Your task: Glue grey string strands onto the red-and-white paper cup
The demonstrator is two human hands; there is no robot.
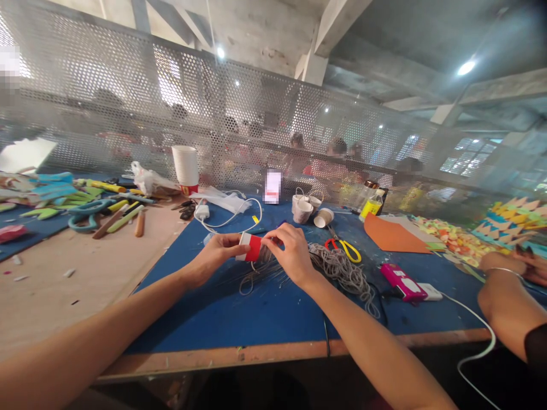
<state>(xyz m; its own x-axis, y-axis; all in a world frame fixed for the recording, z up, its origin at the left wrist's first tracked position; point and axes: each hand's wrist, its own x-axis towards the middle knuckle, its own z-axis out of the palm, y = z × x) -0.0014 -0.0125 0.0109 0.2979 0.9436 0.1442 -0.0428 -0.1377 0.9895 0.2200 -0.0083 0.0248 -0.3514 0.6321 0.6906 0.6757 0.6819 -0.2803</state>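
Observation:
My left hand (220,251) grips a red-and-white paper cup (253,249), tilted on its side above the blue work surface. Close by the cup's right end, my right hand (294,253) is closed in a pinch, seemingly on a strand of grey cord. Grey cord shows around that end of the cup, and a loop of it hangs below. A loose heap of grey cord (342,272) lies to the right of my right hand. Scissors with red and yellow handles (350,250) rest just behind the heap.
Several cord-wrapped cups (302,210) and a phone (272,187) stand at the back, near a stack of paper cups (186,165). Large scissors (88,215) lie left. Orange paper (393,236) and a magenta box (404,282) lie right, beside another person's arm (504,296).

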